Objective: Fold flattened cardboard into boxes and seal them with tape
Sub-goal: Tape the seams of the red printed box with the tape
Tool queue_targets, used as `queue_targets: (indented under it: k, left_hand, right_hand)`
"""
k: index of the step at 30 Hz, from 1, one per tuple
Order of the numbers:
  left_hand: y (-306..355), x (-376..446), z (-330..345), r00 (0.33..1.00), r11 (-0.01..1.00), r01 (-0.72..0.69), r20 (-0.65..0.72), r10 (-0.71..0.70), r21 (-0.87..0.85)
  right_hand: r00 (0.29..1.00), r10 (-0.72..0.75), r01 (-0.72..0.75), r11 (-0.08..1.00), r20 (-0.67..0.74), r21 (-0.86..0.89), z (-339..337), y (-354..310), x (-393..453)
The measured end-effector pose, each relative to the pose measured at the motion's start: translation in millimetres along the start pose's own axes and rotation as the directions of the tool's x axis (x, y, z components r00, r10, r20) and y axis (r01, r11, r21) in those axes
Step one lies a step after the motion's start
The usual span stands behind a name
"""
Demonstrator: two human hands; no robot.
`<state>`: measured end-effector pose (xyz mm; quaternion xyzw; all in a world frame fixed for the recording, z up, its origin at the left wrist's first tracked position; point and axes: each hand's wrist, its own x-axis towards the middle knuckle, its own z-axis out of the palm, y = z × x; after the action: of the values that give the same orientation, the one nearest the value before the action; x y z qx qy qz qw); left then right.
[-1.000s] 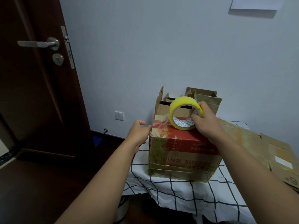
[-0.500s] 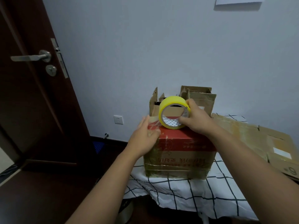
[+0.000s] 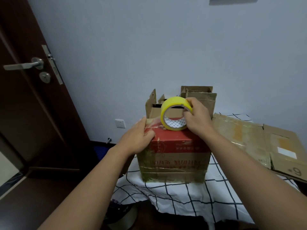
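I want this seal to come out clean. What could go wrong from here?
The clear tape strip stretched from the yellow tape roll looks wrinkled near the left hand, so it may crease. The red-topped cardboard box sits near the edge of the checked cloth; pulling might shift it.

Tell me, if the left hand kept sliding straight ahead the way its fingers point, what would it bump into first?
Probably the yellow tape roll, standing on the red-topped box just beyond the left hand; depth is hard to judge.
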<state>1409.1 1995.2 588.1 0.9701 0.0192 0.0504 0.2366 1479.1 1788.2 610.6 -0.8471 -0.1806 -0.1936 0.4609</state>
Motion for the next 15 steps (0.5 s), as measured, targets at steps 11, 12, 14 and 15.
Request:
queue_targets:
  k: [11,12,14,15]
  left_hand:
    - [8.2,-4.7,13.6,0.977,0.978,-0.053,-0.192,0.092,0.203]
    - [9.6,-5.1,15.2,0.978,0.974,-0.056,-0.185,0.098,0.221]
    - [12.8,-5.6,16.5,0.987,0.966,-0.047,-0.139,0.084,0.254]
    - [12.7,-4.4,17.1,0.991,0.962,-0.035,-0.116,0.068,0.270]
  right_hand:
    - [0.920,0.014,0.039,0.991,0.391,-0.126,-26.0,18.4,6.5]
    - [0.917,0.022,0.035,0.990,0.398,-0.137,-27.0,19.1,7.6]
    - [0.926,0.028,0.026,0.990,0.376,-0.139,-26.7,20.6,5.6]
    - [0.936,0.024,0.025,0.991,0.352,-0.135,-25.3,21.4,3.3]
